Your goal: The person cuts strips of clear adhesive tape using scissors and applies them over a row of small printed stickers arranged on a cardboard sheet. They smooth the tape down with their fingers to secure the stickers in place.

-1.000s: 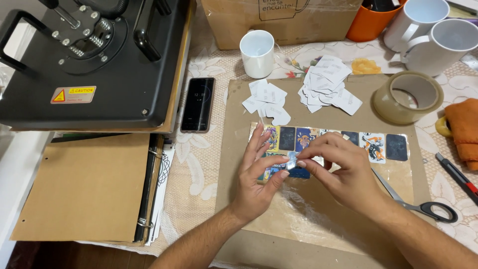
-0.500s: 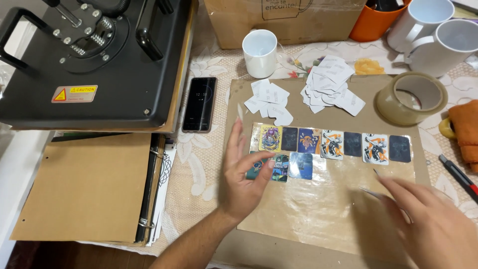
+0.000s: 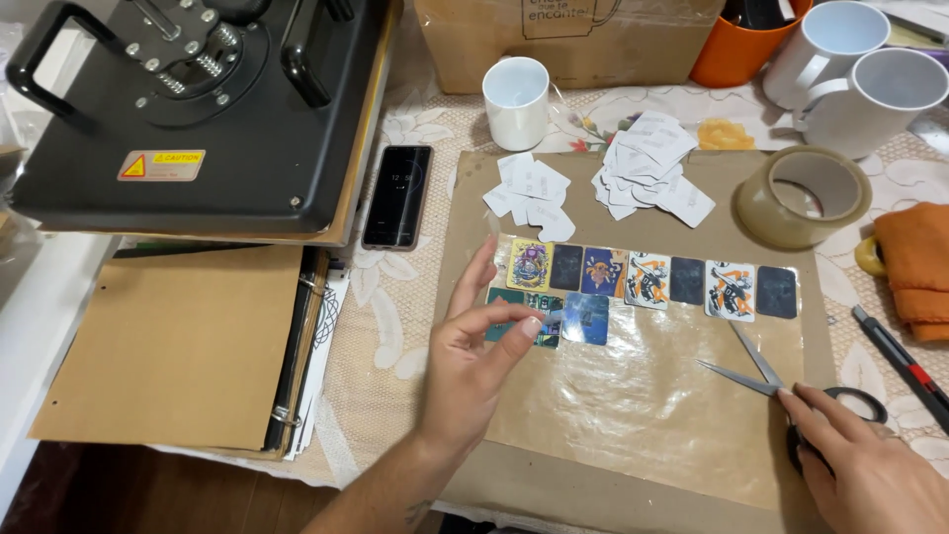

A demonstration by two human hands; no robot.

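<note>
Scissors (image 3: 781, 381) lie on the clear film sheet (image 3: 643, 396) at the lower right of the brown cardboard mat (image 3: 465, 198). Blades are parted and point up and left toward the card row; the black handle loops sit down and right, half under the right hand (image 3: 870, 465). Long axis runs diagonally, tips away from that hand.

Right hand: fingers extended and loosely spread, fingertips touching the handle end, nothing closed in a grip yet. It is by far the nearer hand to the scissors.

Left hand (image 3: 474, 346): open, fingers lightly curled, thumb tip resting at the short lower row of small picture cards (image 3: 554, 316). Holds nothing. It is well apart from the scissors, across the film.

Upper row of picture cards (image 3: 652, 279) runs left to right under the film, just above the blade tips.

Further out on the bench: loose white paper backings (image 3: 643, 163), tape roll (image 3: 803, 196), white mug (image 3: 516, 99), dark phone (image 3: 397, 196), black heat press (image 3: 188, 109), ring binder (image 3: 168, 346), orange cloth (image 3: 914, 262), utility knife (image 3: 905, 364).
</note>
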